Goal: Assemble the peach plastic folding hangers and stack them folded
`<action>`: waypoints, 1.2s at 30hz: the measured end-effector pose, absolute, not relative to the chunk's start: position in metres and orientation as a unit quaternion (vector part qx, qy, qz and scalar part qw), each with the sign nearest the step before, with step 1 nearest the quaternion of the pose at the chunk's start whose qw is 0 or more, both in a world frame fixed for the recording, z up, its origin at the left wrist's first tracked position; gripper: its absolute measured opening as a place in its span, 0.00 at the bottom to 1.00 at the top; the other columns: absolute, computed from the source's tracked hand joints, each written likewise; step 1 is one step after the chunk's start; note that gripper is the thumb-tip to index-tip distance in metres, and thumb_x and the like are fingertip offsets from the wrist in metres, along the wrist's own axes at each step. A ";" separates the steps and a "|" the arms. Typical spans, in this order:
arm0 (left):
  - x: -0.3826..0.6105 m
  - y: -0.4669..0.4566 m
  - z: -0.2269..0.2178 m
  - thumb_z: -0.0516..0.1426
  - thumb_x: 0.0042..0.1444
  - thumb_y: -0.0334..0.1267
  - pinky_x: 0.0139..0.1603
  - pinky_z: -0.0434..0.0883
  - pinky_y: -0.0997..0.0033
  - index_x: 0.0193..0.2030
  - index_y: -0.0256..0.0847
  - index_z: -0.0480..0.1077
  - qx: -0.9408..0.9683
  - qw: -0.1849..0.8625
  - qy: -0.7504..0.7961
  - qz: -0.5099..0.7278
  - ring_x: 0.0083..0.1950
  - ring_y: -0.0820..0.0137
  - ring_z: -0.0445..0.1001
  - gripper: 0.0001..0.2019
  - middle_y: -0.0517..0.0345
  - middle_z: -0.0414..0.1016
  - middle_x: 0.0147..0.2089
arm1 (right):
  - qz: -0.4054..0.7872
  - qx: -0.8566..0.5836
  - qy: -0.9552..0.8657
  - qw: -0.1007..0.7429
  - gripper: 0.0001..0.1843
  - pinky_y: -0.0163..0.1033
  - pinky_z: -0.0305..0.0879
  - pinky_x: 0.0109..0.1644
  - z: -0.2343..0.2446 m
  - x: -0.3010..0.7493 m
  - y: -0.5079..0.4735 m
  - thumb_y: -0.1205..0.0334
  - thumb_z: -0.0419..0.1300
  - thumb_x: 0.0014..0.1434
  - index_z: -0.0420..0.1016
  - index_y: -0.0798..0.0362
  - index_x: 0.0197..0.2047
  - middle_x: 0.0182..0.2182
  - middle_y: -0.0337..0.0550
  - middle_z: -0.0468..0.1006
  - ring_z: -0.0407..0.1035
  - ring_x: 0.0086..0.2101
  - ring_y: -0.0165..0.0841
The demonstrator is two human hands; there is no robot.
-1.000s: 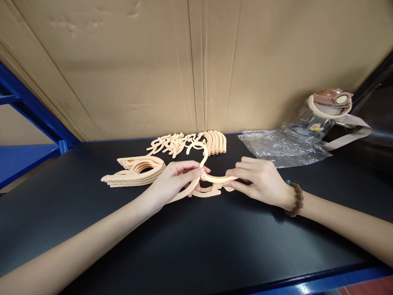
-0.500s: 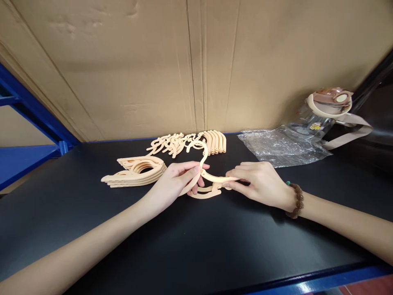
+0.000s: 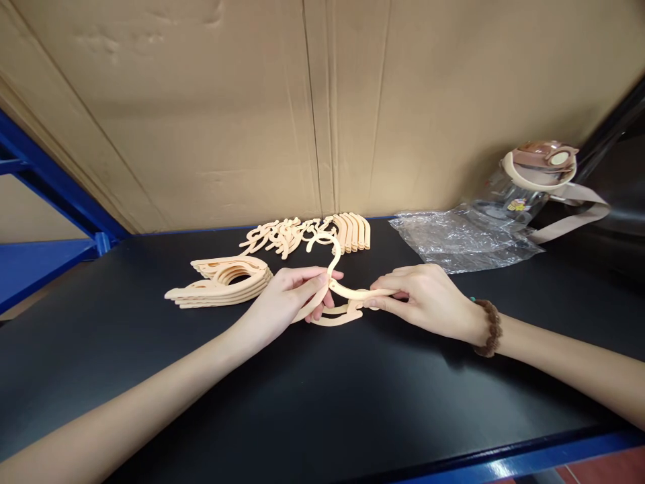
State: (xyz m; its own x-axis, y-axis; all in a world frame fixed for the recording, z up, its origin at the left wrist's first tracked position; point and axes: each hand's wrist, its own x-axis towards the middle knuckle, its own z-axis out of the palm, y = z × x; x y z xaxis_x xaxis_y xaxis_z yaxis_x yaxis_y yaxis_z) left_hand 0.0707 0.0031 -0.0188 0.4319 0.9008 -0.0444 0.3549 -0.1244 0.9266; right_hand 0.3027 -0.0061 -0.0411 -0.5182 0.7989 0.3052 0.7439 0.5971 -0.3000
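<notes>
A peach-coloured plastic folding hanger is held between my two hands above the black table, its curved hook pointing up and away from me. My left hand is closed on it at the joint below the hook and along its left arm. The right arm of the hanger is pinched between the thumb and fingers of my right hand. Another peach piece lies on the table just under the held hanger, partly covered by it and my fingers.
A stack of peach hanger parts lies left of my left hand. Hook pieces and a row of curved arms lie at the back by the cardboard. Back right are a clear plastic bag and a strapped bottle.
Almost nothing differs. Both hands keep their grip on the hanger, and the view has shifted very slightly.
</notes>
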 end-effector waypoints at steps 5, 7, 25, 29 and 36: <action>0.072 0.004 -0.020 0.50 0.60 0.44 0.45 0.68 0.69 0.27 0.38 0.71 0.697 0.484 0.455 0.268 0.27 0.72 0.68 0.17 0.64 0.64 0.16 | 0.086 -0.447 -0.868 0.199 0.22 0.34 0.51 0.30 -0.038 0.304 -0.005 0.44 0.51 0.64 0.77 0.48 0.30 0.20 0.34 0.73 0.63 0.22 0.27; 0.071 0.004 -0.020 0.50 0.61 0.44 0.41 0.68 0.71 0.27 0.38 0.70 0.702 0.476 0.462 0.259 0.25 0.74 0.66 0.17 0.64 0.64 0.16 | 0.083 -0.448 -0.868 0.196 0.22 0.34 0.51 0.30 -0.037 0.304 -0.004 0.44 0.51 0.64 0.77 0.48 0.30 0.20 0.34 0.72 0.62 0.22 0.27; 0.076 -0.009 -0.020 0.52 0.59 0.50 0.23 0.49 0.76 0.26 0.41 0.61 0.836 0.174 0.496 0.156 0.20 0.76 0.53 0.17 0.69 0.52 0.18 | -0.022 -0.417 -0.861 0.289 0.20 0.48 0.59 0.52 -0.035 0.309 0.004 0.45 0.59 0.58 0.69 0.50 0.47 0.48 0.47 0.72 0.65 0.48 0.42; 0.076 -0.012 -0.020 0.50 0.61 0.51 0.23 0.48 0.75 0.26 0.41 0.62 0.846 0.162 0.483 0.157 0.20 0.75 0.53 0.18 0.68 0.53 0.18 | -0.056 -0.415 -0.850 0.319 0.23 0.53 0.57 0.57 -0.034 0.308 0.003 0.45 0.58 0.59 0.66 0.48 0.53 0.57 0.50 0.65 0.59 0.55 0.46; 0.075 -0.012 -0.021 0.51 0.61 0.49 0.23 0.48 0.75 0.27 0.41 0.66 0.854 0.146 0.471 0.166 0.20 0.75 0.53 0.17 0.67 0.53 0.17 | -0.024 -0.368 -0.880 0.300 0.16 0.44 0.60 0.46 -0.033 0.307 0.000 0.52 0.53 0.65 0.69 0.51 0.51 0.39 0.45 0.75 0.66 0.40 0.37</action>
State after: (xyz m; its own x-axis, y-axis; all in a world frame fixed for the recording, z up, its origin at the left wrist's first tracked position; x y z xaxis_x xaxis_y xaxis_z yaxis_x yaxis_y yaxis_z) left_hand 0.0748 -0.0123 -0.0208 0.5023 0.8524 0.1455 0.7553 -0.5144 0.4061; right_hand 0.3074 0.0000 -0.0332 -0.5500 0.6330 0.5448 0.6616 0.7284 -0.1783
